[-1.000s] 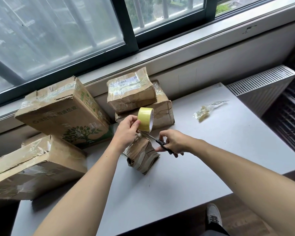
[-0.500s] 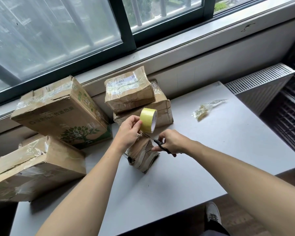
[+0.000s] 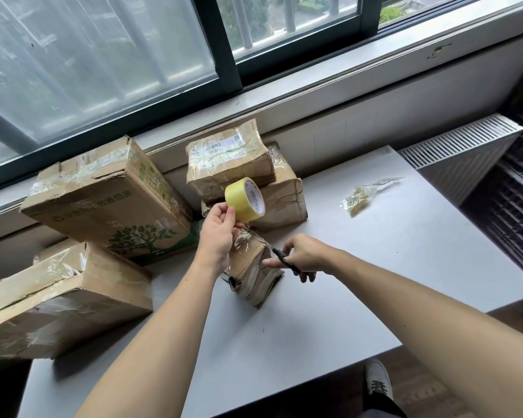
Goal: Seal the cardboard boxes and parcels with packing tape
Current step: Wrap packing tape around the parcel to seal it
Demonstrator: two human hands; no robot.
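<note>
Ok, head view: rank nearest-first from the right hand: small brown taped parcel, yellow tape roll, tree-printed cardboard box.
1. Small brown taped parcel, beside the right hand.
2. Yellow tape roll, held up-left.
3. Tree-printed cardboard box, far left.

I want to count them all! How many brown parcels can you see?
5. A small parcel in the middle, a top parcel stacked on a bottom parcel at the back, a tree-print box at left, a near-left box. More may hide behind.
</note>
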